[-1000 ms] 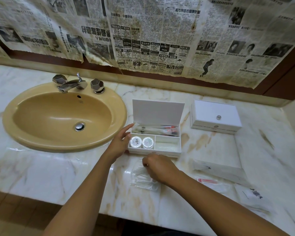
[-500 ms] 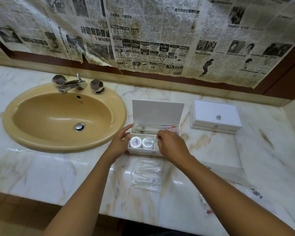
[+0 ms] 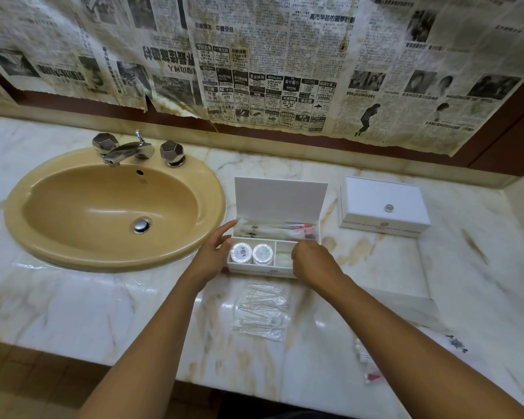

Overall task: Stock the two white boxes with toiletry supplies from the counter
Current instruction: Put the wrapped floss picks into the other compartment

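The right hand [image 3: 310, 260], a second ago down on the clear packets [image 3: 262, 309] on the tabletop [image 3: 73, 303], is now at the open box [image 3: 280, 201], over its front right compartment at frame centre. The packets lie uncovered.

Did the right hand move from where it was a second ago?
Yes. The right hand went up from the clear packets to the open white box.

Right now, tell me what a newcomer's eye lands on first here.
Stained newspaper covers the wall above the marble counter, and a tan sink sits at the left. At centre, both hands work at the open white box: the left hand at its left side, the right hand over its front-right compartment. The closed white box stands to the right.
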### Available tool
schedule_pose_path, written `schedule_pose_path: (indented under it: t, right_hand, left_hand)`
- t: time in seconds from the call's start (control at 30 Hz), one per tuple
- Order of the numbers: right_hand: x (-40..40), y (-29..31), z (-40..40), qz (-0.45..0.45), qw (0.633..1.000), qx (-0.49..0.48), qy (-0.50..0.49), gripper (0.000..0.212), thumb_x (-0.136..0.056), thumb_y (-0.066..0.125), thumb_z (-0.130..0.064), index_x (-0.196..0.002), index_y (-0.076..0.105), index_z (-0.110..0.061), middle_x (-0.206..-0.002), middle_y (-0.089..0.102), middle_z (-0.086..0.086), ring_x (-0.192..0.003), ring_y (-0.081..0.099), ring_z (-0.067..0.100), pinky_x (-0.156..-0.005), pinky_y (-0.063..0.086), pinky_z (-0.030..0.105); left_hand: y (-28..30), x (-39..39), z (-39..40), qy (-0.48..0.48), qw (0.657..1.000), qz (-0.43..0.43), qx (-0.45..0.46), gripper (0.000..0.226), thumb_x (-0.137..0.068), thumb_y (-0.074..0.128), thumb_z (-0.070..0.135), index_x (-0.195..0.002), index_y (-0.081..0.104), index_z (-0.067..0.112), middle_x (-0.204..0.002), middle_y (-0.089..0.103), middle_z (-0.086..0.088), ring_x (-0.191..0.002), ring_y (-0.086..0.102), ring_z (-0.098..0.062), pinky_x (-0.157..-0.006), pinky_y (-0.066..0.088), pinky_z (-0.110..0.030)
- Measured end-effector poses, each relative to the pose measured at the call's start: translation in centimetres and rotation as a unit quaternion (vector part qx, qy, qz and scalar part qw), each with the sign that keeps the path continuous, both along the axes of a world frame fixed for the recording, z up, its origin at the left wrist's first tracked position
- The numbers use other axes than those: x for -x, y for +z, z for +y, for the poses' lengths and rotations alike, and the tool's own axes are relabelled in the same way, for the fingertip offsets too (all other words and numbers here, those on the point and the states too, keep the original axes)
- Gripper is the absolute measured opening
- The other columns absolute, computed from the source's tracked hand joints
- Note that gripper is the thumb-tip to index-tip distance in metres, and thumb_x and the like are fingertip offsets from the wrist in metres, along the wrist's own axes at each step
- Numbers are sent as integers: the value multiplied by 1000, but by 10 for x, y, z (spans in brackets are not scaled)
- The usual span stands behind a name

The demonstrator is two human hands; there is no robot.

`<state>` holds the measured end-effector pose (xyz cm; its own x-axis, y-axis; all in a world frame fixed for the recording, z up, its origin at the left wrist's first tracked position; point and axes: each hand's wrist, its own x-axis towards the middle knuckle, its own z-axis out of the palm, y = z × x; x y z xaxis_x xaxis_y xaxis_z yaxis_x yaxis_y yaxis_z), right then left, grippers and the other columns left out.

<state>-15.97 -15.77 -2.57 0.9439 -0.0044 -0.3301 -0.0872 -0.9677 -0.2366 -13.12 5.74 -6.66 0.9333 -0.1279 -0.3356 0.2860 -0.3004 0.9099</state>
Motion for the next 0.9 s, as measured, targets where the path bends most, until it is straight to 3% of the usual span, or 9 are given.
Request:
schedule_pose_path:
  t: [0.1, 0.17, 0.27, 0.33, 0.47, 0.57, 0.73, 0.9]
  right_hand:
    - [-1, -5, -1, 1, 1000, -18, -3, 20, -81, 45, 4, -66, 48, -9, -63, 44, 4, -66, 49, 27, -48, 29, 24]
    - [0, -9, -1, -12, 999, -44, 3, 25, -85, 44, -3, -62, 44, -12, -64, 46, 3, -68, 50, 27, -47, 27, 26]
    - [5, -8, 2, -56, 995, -79, 15, 23, -96, 45, -22, -86, 63, -14, -87, 64, 4, -85, 60, 27, -64, 41, 29]
    - [9, -7, 4, -136, 986, -99, 14, 23, -96, 48, -25, -107, 65, -13, -102, 66, 3, -92, 62, 25, -74, 46, 31]
    - [23, -8, 16, -272, 947, -156, 78, 9, -85, 65, -18, -90, 68, -11, -80, 63, 2, -71, 61, 23, -62, 49, 29]
    - [33, -12, 25, -219, 952, -160, 139, 10, -85, 62, -21, -83, 66, -12, -78, 61, 3, -72, 60, 24, -63, 50, 34]
    - [50, -24, 38, -59, 969, -83, 226, 27, -87, 60, -34, -106, 66, -16, -108, 64, 3, -102, 57, 25, -82, 42, 32]
    - [60, -33, 41, 23, 960, -32, 279, 27, -82, 61, -21, -108, 63, -13, -112, 59, 7, -101, 55, 29, -75, 36, 32]
  left_hand:
    - [0, -1, 0, 0, 1000, 0, 0, 41, -105, 39, 24, -139, 44, 46, -130, 54, 1, -123, 47, -9, -88, 35, -28]
    - [-1, -1, 0, -1, 1000, 0, 0, 41, -105, 39, 24, -139, 44, 46, -130, 55, 1, -123, 48, -9, -86, 36, -27]
    - [-1, -1, 1, -2, 1000, -2, 0, 41, -105, 39, 24, -139, 45, 46, -129, 56, 0, -122, 49, -8, -81, 40, -20]
    - [-2, -1, 1, -1, 1000, -3, 3, 41, -104, 40, 25, -138, 45, 47, -129, 57, 1, -120, 50, -8, -81, 40, -17]
    - [-5, -2, 2, -7, 1000, -9, 10, 40, -104, 41, 26, -137, 46, 49, -129, 59, -1, -123, 51, -10, -86, 40, -21]
    - [-6, -2, 2, -5, 1000, -11, 9, 40, -104, 42, 25, -136, 46, 48, -127, 59, -1, -120, 52, -7, -84, 40, -18]
    - [-6, -2, 3, -7, 1000, -11, 10, 40, -104, 42, 26, -136, 46, 49, -127, 59, 0, -119, 53, -8, -82, 41, -17]
    - [-6, -2, 2, -5, 1000, -9, 12, 40, -104, 41, 26, -137, 45, 48, -131, 57, 0, -124, 50, -8, -81, 40, -18]
